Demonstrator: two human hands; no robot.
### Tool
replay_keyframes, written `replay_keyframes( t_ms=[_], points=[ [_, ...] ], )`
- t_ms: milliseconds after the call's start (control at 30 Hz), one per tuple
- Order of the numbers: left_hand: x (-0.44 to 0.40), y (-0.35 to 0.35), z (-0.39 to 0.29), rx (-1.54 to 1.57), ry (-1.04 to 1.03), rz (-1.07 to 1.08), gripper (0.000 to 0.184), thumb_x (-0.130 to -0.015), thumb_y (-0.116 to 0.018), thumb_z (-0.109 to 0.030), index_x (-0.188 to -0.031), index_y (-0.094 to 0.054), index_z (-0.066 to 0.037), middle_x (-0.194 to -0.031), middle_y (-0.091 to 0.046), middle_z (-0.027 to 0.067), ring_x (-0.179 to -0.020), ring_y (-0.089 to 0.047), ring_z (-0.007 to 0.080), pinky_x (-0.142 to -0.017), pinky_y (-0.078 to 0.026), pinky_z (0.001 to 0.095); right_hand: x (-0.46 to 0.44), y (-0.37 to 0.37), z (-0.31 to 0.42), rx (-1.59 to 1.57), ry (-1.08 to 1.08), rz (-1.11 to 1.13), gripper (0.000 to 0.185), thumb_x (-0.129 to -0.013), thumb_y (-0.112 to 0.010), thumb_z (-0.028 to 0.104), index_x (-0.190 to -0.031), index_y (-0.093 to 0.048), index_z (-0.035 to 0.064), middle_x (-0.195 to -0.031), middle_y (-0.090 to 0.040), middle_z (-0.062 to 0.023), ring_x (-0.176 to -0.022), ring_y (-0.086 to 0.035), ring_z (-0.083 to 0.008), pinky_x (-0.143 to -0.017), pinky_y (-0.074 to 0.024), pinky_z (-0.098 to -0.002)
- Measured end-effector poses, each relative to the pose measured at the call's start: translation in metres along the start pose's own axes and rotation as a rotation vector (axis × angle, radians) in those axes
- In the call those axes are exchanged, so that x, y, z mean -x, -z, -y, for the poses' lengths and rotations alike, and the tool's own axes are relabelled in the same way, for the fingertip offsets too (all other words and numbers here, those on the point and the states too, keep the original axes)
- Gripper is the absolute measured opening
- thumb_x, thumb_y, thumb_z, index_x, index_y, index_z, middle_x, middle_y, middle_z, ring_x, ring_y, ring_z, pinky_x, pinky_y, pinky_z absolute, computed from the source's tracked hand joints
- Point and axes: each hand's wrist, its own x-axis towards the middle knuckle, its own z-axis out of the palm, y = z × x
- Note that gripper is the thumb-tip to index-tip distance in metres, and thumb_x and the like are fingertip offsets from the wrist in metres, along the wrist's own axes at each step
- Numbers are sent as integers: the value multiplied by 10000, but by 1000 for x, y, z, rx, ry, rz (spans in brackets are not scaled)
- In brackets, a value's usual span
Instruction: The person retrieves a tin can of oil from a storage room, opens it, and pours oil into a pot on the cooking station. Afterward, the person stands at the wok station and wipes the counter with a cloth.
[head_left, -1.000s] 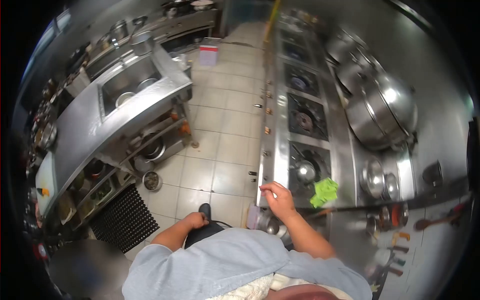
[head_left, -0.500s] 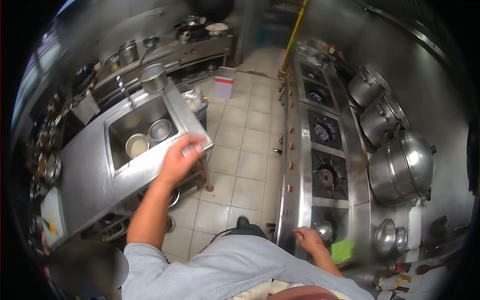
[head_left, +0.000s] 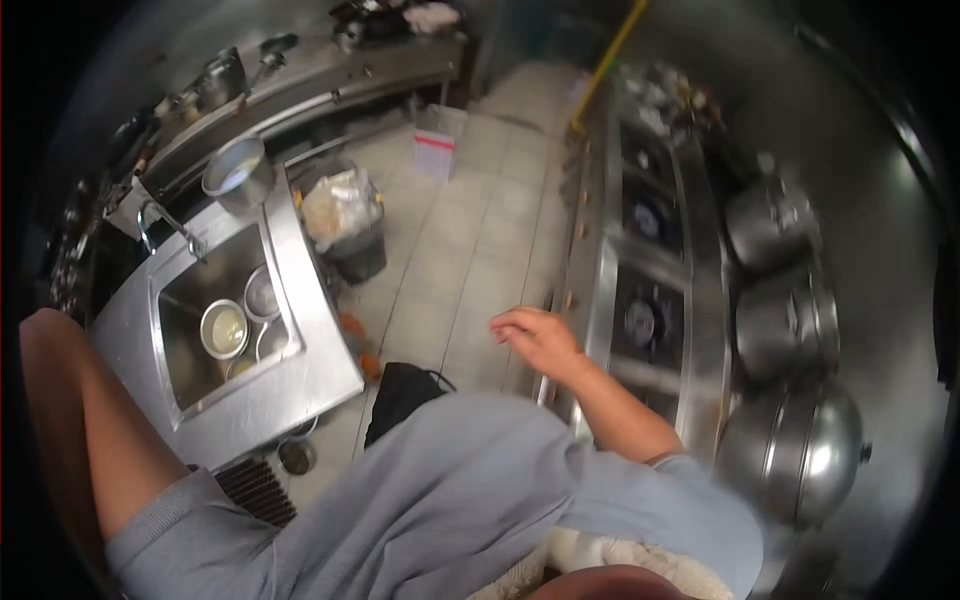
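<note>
My right hand (head_left: 530, 335) hangs over the tiled floor beside the front edge of the stove, palm down. Its fingers are loosely bent and apart, with nothing seen in them. At the far left, my left arm is raised and folded at the elbow; the left hand itself does not show. Nearest to that arm is a steel sink (head_left: 185, 385). In the sink sit a bowl with pale liquid (head_left: 224, 329) and other metal bowls. A large metal pot (head_left: 238, 178) stands at the sink's back corner, near the faucet (head_left: 178, 228).
A bin with a plastic liner (head_left: 358, 255) stands beyond the sink counter. Farther back on the floor is a pale container with a red band (head_left: 436, 145). Along the right run stove burners (head_left: 643, 320), large steel pots (head_left: 790, 325) and a domed steamer (head_left: 795, 452).
The view has shifted and turned toward the sink. My left hand, over the counter's corner half a second ago, has left view as the arm folded back. My right hand appears farther forward.
</note>
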Motion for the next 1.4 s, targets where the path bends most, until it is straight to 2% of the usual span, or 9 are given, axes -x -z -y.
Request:
replay_keyframes(
  t_ms=[167, 267, 600, 667, 767, 867, 967, 1133, 1400],
  points=[
    [77, -43, 70, -74, 52, 40, 363, -950, -578, -262, -1203, -647, -11, -1194, -670, 135, -1175, -604, 264, -1065, -434, 386, -193, 64, 10, 770, 535, 887, 249, -919, -567, 141, -1130, -678, 70, -1044, -681, -131, -944, -666, -352, -838, -538, -440],
    [133, -70, 126, -99, 45, 40, 377, -957, -573, -284, -1212, -645, -17, -1195, -670, 134, -1171, -606, 262, -1062, -435, 383, -300, 109, -47, 1132, 432, 943, 295, -902, -541, 99, -1172, -659, 83, -1077, -673, -138, -973, -658, -354, -877, -533, -438],
    [318, -177, 378, -85, 37, -66, 423, -983, -555, -360, -1245, -642, -39, -1196, -671, 130, -1158, -611, 257, -1053, -440, 375, -366, 217, -286, 320, -643, 113, 273, -933, -567, 184, -1152, -681, 68, -1134, -688, -156, -1067, -646, -351, -946, -516, -418],
    [371, -201, 426, -184, 111, -132, 432, -989, -551, -375, -1251, -641, -44, -1196, -672, 129, -1156, -612, 256, -1051, -441, 373, -354, 225, -366, 368, -447, 15, 274, -929, -573, 208, -1119, -703, 59, -1092, -705, -167, -1048, -658, -350, -935, -520, -416],
    [509, -270, 505, -420, 646, -198, 446, -997, -546, -398, -1261, -640, -51, -1197, -672, 128, -1152, -613, 255, -1049, -443, 370, -369, 257, -445, 427, -569, -2, 277, -922, -585, 218, -1106, -721, 62, -1087, -704, -179, -1039, -660, -356, -929, -523, -417],
    [734, -425, 524, -114, 1983, 274, 316, -942, -470, -199, -1085, -674, -5, -1165, -686, 201, -1023, -654, 334, -864, -520, 436, -451, 343, -448, 328, -703, -50, 269, -921, -590, 219, -1089, -738, 69, -1105, -699, -181, -1056, -658, -357, -929, -523, -422],
    [987, -533, 356, 161, 1911, 1734, 353, -915, -549, -247, -1150, -681, -19, -1116, -678, 248, -1074, -633, 389, -914, -508, 466, -549, 437, -500, 439, -691, 4, 269, -924, -602, 218, -1119, -724, 79, -1116, -697, -159, -1005, -671, -339, -901, -530, -424],
    [943, -572, 232, 877, 2447, 1555, 413, -925, -557, -311, -1212, -645, -27, -1173, -665, 243, -1117, -623, 390, -979, -466, 475, -748, 596, -513, 332, -411, -211, 248, -936, -610, 195, -1126, -698, 63, -1071, -699, -150, -932, -677, -317, -835, -540, -392],
    [1082, -730, 421, 971, 2343, 1466, 526, -942, -568, -414, -1312, -588, -40, -1264, -645, 236, -1186, -608, 390, -1083, -399, 491, -1025, 753, -544, 294, -68, -79, 246, -935, -596, 156, -1139, -664, 38, -1056, -670, -153, -965, -668, -318, -847, -533, -386]
  ],
)
